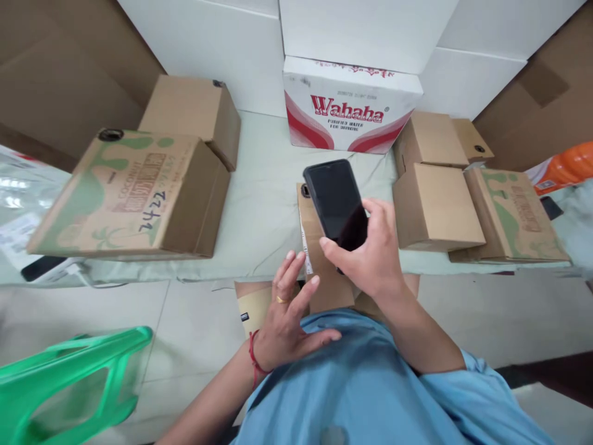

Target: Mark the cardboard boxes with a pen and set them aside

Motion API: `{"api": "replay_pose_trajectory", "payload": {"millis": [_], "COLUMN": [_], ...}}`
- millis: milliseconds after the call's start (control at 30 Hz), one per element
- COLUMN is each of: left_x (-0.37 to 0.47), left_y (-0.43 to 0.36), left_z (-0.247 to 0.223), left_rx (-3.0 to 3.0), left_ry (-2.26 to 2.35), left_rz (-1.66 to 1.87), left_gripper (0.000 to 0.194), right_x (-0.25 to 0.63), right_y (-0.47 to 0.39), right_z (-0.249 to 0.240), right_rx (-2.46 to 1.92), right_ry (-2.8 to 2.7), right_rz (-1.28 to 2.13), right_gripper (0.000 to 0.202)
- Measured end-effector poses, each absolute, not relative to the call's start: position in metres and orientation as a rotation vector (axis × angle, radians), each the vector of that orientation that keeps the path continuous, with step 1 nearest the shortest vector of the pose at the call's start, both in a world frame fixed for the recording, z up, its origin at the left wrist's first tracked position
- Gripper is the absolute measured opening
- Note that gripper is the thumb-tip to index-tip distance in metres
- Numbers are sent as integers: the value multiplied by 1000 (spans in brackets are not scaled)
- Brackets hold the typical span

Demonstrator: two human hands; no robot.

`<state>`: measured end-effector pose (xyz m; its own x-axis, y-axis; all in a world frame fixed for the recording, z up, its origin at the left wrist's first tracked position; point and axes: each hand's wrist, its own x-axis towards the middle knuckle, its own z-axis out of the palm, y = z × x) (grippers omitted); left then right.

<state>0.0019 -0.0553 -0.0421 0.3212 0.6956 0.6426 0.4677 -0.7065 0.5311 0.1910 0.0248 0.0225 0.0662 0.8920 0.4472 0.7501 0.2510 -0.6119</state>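
Note:
A black smartphone (pixel 337 199) with a dark screen is in my right hand (pixel 374 250), thumb on its near left edge and fingers along the right side. Beneath the phone, a brown cardboard box (pixel 324 287) lies at the table's front edge, partly covered by the phone and my hands. My left hand (pixel 291 309) is just left of that box, its fingers apart and holding nothing. It wears a gold ring and a red string bracelet.
Coconut cartons (pixel 134 191) and a plain box (pixel 185 111) stand left on the green-clothed table (pixel 264 185). A Wahaha carton (pixel 349 108) is at the back, several brown boxes (pixel 447 204) at right. A green stool (pixel 111 377) stands lower left.

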Motion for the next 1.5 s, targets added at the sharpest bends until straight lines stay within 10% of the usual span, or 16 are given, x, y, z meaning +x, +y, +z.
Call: {"api": "replay_pose_trajectory", "payload": {"millis": [200,433,1033,1367,1500], "left_x": [-12,-10,13,33,26], "left_y": [-71,-91,-88,-85,-88], "left_z": [-65,-79,-49,-38,-39], "left_rx": [2073,1131,571,234,196], "left_ry": [1213,1412,1297,1022,916], "left_rz": [1452,1412,871,1054,1030], "left_gripper": [97,58,139,90,87], "right_x": [160,162,267,274,272], "right_y": [29,27,48,26,-4], "right_z": [17,18,-47,-51,-31], "right_rx": [-1491,-1532,-2226,-1937,-1399], "right_ry": [-1747,-1754,-1689,-1696,-1469], "right_rz": [220,172,288,473,1306], "right_gripper": [78,84,79,86,86]}}
